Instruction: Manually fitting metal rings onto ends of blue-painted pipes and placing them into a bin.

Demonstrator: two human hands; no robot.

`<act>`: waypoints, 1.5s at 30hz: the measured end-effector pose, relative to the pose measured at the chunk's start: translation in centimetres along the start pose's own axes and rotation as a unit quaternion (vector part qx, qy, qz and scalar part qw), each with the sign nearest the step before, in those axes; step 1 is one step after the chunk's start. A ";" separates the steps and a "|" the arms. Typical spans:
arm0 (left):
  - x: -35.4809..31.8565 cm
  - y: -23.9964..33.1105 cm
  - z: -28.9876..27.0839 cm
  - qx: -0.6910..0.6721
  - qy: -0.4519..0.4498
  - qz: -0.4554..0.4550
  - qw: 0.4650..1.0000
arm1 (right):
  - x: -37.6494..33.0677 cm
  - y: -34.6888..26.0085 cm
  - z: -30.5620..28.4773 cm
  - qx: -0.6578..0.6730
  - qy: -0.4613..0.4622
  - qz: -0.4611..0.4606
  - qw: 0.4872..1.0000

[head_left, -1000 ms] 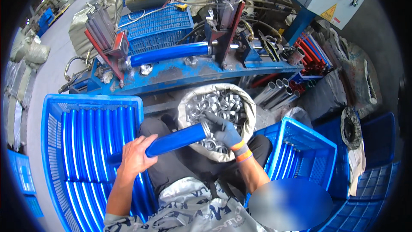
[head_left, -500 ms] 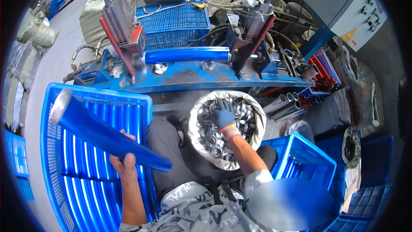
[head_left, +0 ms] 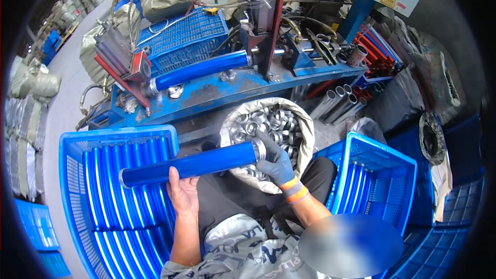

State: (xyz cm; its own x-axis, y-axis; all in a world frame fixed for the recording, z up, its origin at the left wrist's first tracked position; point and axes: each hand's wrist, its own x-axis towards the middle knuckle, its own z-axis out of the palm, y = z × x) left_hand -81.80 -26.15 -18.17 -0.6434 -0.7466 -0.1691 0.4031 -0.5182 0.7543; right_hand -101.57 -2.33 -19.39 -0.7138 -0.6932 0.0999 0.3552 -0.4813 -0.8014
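Note:
A shiny blue tube lies nearly level across my lap, its right end slightly higher. My bare left hand grips it from below, left of the middle, with the thumb up along its near side. At the tube's right end, my right hand in a grey-blue glove closes its fingers round a silver metal ring. The ring sits against the tube's end; how far it is fitted on is hard to see. A silver rim also shows at the left end. Below lies an open sack of loose metal rings.
Ahead, a blue machine bench clamps another blue tube between two red-framed cylinder units. To the left a blue crate holds rows of blue tubes; another crate stands right. Bare metal tubes lie beside the sack.
My right hand has come up out of the sack to the tube's right end, with a ring. The tube has swung from steeply slanted to nearly level. The whole view has tilted.

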 end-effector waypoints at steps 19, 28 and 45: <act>3.8 2.2 -2.4 0.001 0.035 0.043 0.998 | 5.1 0.2 4.5 -0.121 0.010 0.061 0.991; 4.6 6.9 -4.7 -0.096 0.076 0.012 0.992 | 27.0 2.0 3.9 -0.494 -0.021 -0.141 0.858; 15.9 -0.7 3.9 -0.011 0.001 -0.045 0.999 | 25.7 -14.8 5.7 -0.559 0.059 -0.411 0.718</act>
State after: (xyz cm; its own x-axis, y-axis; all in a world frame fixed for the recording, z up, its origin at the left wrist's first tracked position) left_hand -94.91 -36.04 -18.89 -0.6761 -0.6974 -0.2375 0.3575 -0.5924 0.7220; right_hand -121.71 -16.06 -1.66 -0.4747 -0.3391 0.8122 -0.8742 0.0751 -0.4796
